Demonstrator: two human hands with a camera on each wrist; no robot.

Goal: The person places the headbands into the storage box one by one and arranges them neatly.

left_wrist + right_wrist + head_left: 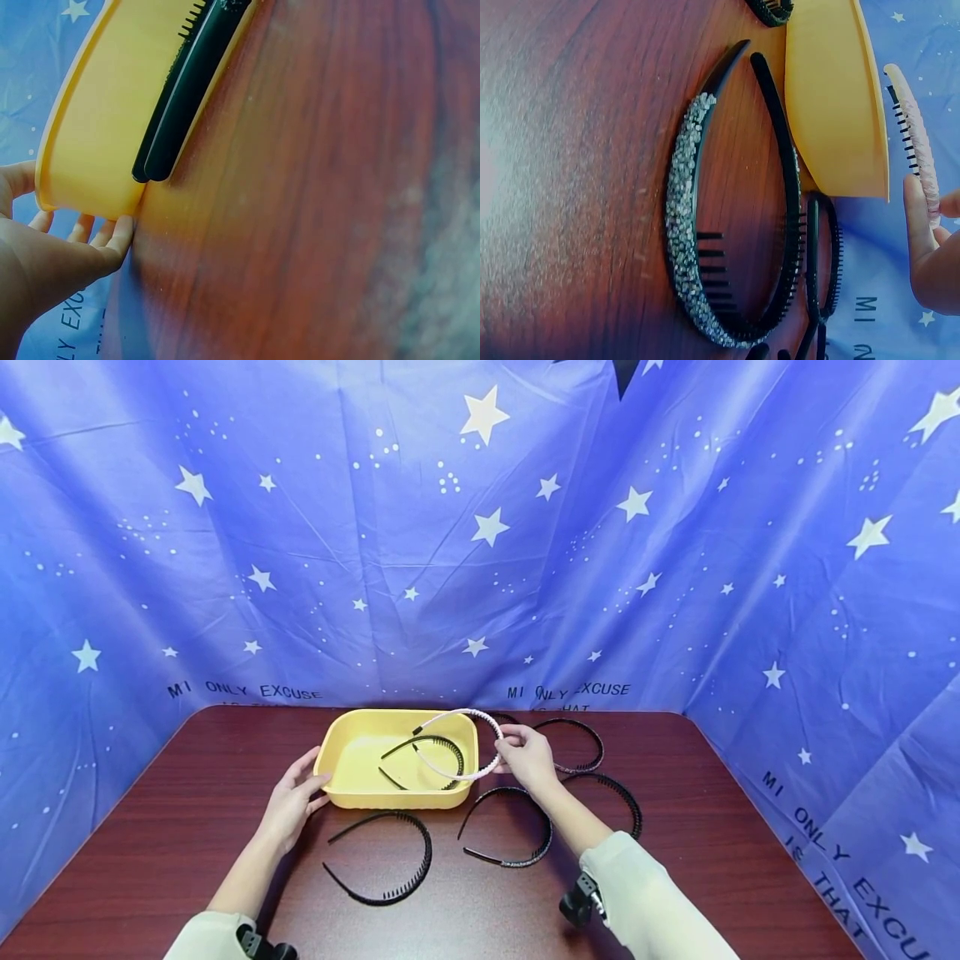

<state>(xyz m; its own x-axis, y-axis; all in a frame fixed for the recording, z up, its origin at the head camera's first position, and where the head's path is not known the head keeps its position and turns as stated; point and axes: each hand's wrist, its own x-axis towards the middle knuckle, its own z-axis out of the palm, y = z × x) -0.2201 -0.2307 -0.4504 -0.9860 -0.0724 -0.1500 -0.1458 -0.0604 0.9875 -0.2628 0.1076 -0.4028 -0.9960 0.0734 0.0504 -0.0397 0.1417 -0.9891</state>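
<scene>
My right hand (527, 758) pinches a pale pink headband (493, 731) by its curved middle, holding it above the right end of a yellow plastic bin (333, 756). In the right wrist view the raised headband (919, 142) shows dark teeth along its inner side. My left hand (288, 806) grips the bin's left end, thumb at the rim and the other fingers against the wall, as the left wrist view shows. Inside the bin lies a black toothed headband (456, 756).
In front of the bin lies a black headband (426, 868). Right of it rests a black headband with silvery glitter (679, 217). Farther right are more black headbands (636, 806), one near the back (600, 743). A blue starry curtain (487, 568) hangs behind the dark red wooden table (225, 793).
</scene>
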